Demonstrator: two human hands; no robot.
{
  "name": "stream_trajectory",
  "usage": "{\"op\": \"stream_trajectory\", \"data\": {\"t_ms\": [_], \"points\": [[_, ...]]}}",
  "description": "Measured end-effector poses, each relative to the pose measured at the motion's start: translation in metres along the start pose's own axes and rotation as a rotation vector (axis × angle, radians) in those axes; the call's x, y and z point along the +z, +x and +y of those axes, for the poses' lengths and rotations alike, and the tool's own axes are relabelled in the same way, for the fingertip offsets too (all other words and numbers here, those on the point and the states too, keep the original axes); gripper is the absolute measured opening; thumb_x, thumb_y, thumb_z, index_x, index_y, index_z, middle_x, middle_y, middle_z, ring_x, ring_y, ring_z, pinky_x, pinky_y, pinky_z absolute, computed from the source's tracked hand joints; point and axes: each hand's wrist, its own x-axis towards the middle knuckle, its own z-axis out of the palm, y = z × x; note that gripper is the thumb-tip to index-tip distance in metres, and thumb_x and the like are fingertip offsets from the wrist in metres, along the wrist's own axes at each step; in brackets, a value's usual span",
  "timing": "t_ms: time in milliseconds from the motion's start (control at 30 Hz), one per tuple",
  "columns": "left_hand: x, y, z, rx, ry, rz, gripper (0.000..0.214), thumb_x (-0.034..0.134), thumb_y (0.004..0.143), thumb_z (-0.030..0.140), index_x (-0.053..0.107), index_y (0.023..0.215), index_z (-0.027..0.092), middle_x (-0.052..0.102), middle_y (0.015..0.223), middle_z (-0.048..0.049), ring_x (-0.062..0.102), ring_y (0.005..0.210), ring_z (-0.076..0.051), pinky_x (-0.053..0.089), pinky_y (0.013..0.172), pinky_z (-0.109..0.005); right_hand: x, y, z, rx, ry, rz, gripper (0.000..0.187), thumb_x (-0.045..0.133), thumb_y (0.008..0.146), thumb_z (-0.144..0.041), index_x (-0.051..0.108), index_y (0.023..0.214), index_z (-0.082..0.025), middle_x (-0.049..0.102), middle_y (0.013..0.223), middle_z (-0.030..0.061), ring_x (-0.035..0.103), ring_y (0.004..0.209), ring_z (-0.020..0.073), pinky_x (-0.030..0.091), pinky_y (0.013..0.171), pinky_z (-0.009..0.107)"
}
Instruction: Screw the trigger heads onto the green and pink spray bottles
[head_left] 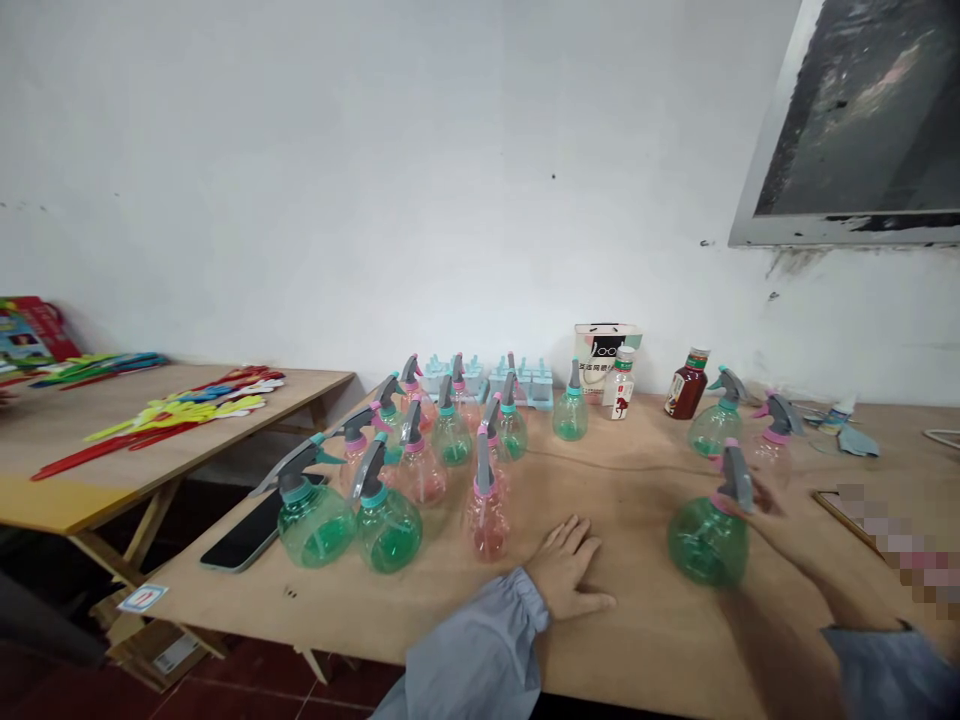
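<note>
My left hand lies flat on the wooden table, fingers spread and nothing in it. My right hand is closed at the grey head of a green spray bottle with a pink collar; its fingers are partly hidden and smeared. Just left of my left hand stands a pink spray bottle. Several more green and pink spray bottles cluster further left, among them a green one with a teal collar. Behind my right hand stand another green spray bottle and a pink one.
A phone lies at the table's left. Light-blue moulds, a paper bag, a white-labelled bottle and a dark-red bottle stand along the wall. A framed, pixelated thing is at right. Another table holds colourful strips.
</note>
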Motion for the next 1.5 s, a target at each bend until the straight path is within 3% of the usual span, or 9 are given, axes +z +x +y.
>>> {"op": "stream_trajectory", "data": {"t_ms": [200, 367, 667, 800, 967, 1100, 1267, 1400, 1500], "points": [[0.001, -0.001, 0.000, 0.001, 0.018, 0.008, 0.092, 0.057, 0.079, 0.075, 0.039, 0.148, 0.017, 0.024, 0.163, -0.0205, 0.019, 0.151, -0.041, 0.019, 0.121, -0.061, 0.095, -0.021, -0.032, 0.124, 0.372, -0.232, 0.066, 0.081, 0.062, -0.062, 0.068, 0.117, -0.028, 0.070, 0.124, 0.0101, 0.067, 0.111, 0.0338, 0.059, 0.088, 0.046], [0.001, -0.001, 0.002, 0.006, 0.026, 0.018, 0.092, 0.057, 0.080, 0.074, 0.038, 0.148, 0.016, 0.024, 0.163, -0.0215, 0.019, 0.151, -0.041, 0.020, 0.121, -0.061, 0.128, -0.010, -0.037, 0.077, 0.330, -0.238, 0.058, 0.082, 0.063, -0.053, 0.070, 0.112, -0.025, 0.071, 0.118, 0.0100, 0.065, 0.113, 0.0337, 0.051, 0.101, 0.051], [0.000, -0.001, 0.002, 0.001, 0.021, 0.022, 0.093, 0.059, 0.079, 0.072, 0.039, 0.147, 0.013, 0.026, 0.162, -0.0232, 0.020, 0.151, -0.041, 0.020, 0.122, -0.060, 0.125, -0.006, -0.031, 0.098, 0.368, -0.234, 0.058, 0.081, 0.062, -0.057, 0.070, 0.108, -0.023, 0.071, 0.115, 0.0119, 0.066, 0.105, 0.0304, 0.056, 0.086, 0.044], [0.001, -0.001, 0.001, 0.008, 0.017, 0.027, 0.093, 0.059, 0.079, 0.072, 0.039, 0.147, 0.013, 0.027, 0.162, -0.0225, 0.021, 0.151, -0.041, 0.020, 0.122, -0.059, 0.119, -0.004, -0.026, 0.084, 0.328, -0.154, 0.047, 0.079, 0.063, -0.062, 0.072, 0.087, -0.022, 0.074, 0.089, 0.0086, 0.068, 0.087, 0.0284, 0.056, 0.082, 0.044], [0.001, 0.000, 0.000, 0.009, 0.003, 0.026, 0.094, 0.056, 0.078, 0.076, 0.038, 0.148, 0.015, 0.026, 0.162, -0.0213, 0.021, 0.151, -0.041, 0.020, 0.121, -0.061, 0.114, -0.006, -0.029, 0.051, 0.354, -0.243, 0.053, 0.079, 0.064, -0.059, 0.071, 0.104, -0.026, 0.073, 0.110, 0.0096, 0.068, 0.097, 0.0296, 0.056, 0.084, 0.044], [0.000, -0.001, 0.002, 0.009, 0.007, 0.026, 0.093, 0.058, 0.079, 0.074, 0.039, 0.148, 0.014, 0.026, 0.162, -0.0219, 0.021, 0.151, -0.041, 0.019, 0.122, -0.060, 0.112, -0.005, -0.033, 0.032, 0.299, -0.148, 0.041, 0.077, 0.065, -0.060, 0.068, 0.083, -0.025, 0.072, 0.086, 0.0066, 0.067, 0.081, 0.0263, 0.056, 0.077, 0.042], [0.000, -0.001, 0.002, 0.003, 0.017, 0.025, 0.092, 0.059, 0.079, 0.073, 0.040, 0.147, 0.014, 0.026, 0.162, -0.0220, 0.021, 0.151, -0.041, 0.019, 0.122, -0.060, 0.113, -0.006, -0.033, 0.011, 0.312, -0.261, 0.046, 0.077, 0.067, -0.054, 0.069, 0.103, -0.026, 0.072, 0.111, 0.0090, 0.066, 0.102, 0.0297, 0.054, 0.088, 0.044], [0.000, -0.001, 0.001, 0.006, 0.011, 0.021, 0.091, 0.059, 0.079, 0.073, 0.039, 0.147, 0.015, 0.026, 0.163, -0.0207, 0.021, 0.151, -0.041, 0.020, 0.122, -0.061, 0.116, -0.011, -0.028, 0.055, 0.326, -0.089, 0.041, 0.078, 0.066, -0.054, 0.066, 0.091, -0.024, 0.071, 0.091, 0.0076, 0.067, 0.086, 0.0270, 0.056, 0.077, 0.042], [0.000, -0.001, 0.001, 0.011, 0.008, 0.021, 0.091, 0.058, 0.079, 0.073, 0.039, 0.147, 0.015, 0.026, 0.162, -0.0210, 0.020, 0.151, -0.041, 0.019, 0.122, -0.061, 0.117, -0.010, -0.025, 0.063, 0.341, -0.144, 0.044, 0.078, 0.066, -0.054, 0.066, 0.098, -0.025, 0.071, 0.098, 0.0078, 0.067, 0.092, 0.0279, 0.055, 0.081, 0.044]]}}
